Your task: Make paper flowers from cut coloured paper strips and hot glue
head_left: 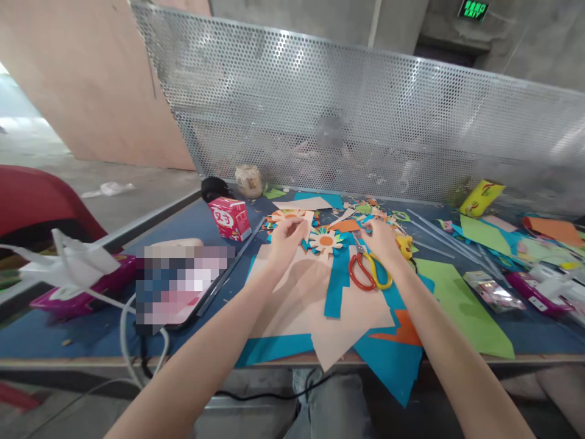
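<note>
My left hand [287, 239] is closed in a pinch on a narrow cream paper strip [309, 223], above layered paper flowers. Just right of it lies a paper flower [326, 241] with cream petals and an orange centre. My right hand [381, 236] has its thumb and fingertips drawn together beside an orange paper piece [346, 225]; whatever they hold is too small to make out. Scissors with red and yellow handles [382, 285] lie below my right hand, their blades partly hidden by it. Beneath both hands are cream paper sheets [292, 305] and a blue paper strip [336, 292].
A red carton [230, 218] and a tablet-like device [192, 286], partly blurred, lie left. Green paper [461, 305] lies right, near a yellow packet [483, 198]. A perforated metal screen [274, 91] borders the back. White cables [124, 329] hang over the left front edge.
</note>
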Motion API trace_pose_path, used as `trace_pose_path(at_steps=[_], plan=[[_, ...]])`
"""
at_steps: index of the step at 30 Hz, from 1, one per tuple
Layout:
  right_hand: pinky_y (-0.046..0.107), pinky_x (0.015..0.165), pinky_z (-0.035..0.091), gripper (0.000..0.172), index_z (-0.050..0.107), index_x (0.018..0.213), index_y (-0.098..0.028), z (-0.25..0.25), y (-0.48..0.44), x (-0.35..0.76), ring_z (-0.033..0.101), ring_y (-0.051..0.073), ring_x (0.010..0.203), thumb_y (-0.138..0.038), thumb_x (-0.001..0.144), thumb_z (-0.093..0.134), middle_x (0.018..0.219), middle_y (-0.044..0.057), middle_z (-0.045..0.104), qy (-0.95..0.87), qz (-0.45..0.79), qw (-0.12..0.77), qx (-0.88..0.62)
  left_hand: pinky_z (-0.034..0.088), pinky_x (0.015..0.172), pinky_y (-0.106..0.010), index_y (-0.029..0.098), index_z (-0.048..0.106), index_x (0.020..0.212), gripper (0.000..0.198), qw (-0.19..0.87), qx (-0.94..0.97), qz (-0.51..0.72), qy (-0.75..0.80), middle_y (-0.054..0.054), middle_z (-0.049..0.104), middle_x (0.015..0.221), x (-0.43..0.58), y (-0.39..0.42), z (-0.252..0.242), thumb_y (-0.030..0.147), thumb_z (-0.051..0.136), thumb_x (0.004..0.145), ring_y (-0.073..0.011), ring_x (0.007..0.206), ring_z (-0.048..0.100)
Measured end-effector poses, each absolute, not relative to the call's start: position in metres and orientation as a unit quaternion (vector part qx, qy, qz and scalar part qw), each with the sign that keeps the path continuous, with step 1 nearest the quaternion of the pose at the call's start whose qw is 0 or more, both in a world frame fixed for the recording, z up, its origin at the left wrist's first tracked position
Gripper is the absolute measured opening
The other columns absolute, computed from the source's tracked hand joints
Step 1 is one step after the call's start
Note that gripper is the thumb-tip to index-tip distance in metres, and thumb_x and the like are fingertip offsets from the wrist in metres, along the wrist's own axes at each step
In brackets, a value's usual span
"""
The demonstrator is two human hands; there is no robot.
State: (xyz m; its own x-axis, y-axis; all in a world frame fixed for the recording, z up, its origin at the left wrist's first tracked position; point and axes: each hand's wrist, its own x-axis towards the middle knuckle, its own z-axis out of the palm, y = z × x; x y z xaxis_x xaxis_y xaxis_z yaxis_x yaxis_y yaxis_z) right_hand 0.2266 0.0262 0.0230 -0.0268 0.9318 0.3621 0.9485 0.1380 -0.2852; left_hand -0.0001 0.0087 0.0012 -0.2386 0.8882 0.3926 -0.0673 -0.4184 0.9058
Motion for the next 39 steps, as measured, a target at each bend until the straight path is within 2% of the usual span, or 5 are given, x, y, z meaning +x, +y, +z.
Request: trace_pose_path(at_steps=[2,20,28,33,39], plan=[[0.034,0.085,0.043,0.017,0.063,0.091,-0.019,0.023,0.035,0.206,0.06,0.021,0.096,-0.027,0.078,0.055,0.097,0.008,0.068,-0.744,0.012,0.218,-0.631,0.036,0.047,-0.019,0.015,0.061,0.071,0.021,0.35,0.509,0.668,0.415,0.003,0.053,0.056,0.0,0.008,0.002,0.035,0.064,0.066,-0.007,0.049,0.044],[0.027,0.076,0.046,0.014,0.067,0.082,-0.021,0.012,0.076,0.163,0.063,0.016,0.082,-0.018,0.069,0.061,0.084,0.003,0.07,-0.759,0.102,0.242,-0.596,0.042,0.06,-0.024,0.018,0.066,0.067,0.009,0.331,0.529,0.644,0.443,0.0,0.064,0.065,0.0,0.013,-0.001,0.026,0.063,0.065,-0.0128,0.061,0.055],[0.026,0.079,0.046,0.011,0.064,0.079,-0.016,0.035,0.063,0.161,0.062,0.015,0.083,-0.015,0.074,0.056,0.087,0.006,0.069,-0.777,0.109,0.345,-0.515,0.045,0.075,-0.029,0.019,0.067,0.071,0.021,0.362,0.5,0.668,0.417,-0.005,0.067,0.081,-0.002,0.022,-0.006,0.038,0.069,0.061,-0.0189,0.084,0.059],[0.027,0.082,0.047,0.009,0.063,0.079,-0.017,0.046,0.049,0.172,0.061,0.015,0.084,-0.021,0.074,0.057,0.089,0.006,0.066,-0.767,0.106,0.423,-0.471,0.045,0.069,-0.028,0.016,0.066,0.074,0.042,0.434,0.49,0.645,0.395,-0.004,0.065,0.08,0.001,0.022,-0.006,0.054,0.071,0.055,-0.0162,0.074,0.058],[0.033,0.077,0.051,0.016,0.06,0.077,-0.02,0.042,0.043,0.185,0.063,0.017,0.077,-0.033,0.068,0.062,0.085,0.005,0.066,-0.695,0.23,0.541,-0.415,0.04,0.059,-0.023,0.017,0.067,0.066,0.035,0.43,0.592,0.583,0.353,-0.001,0.059,0.069,0.006,0.012,-0.002,0.051,0.069,0.06,-0.0113,0.065,0.051]])
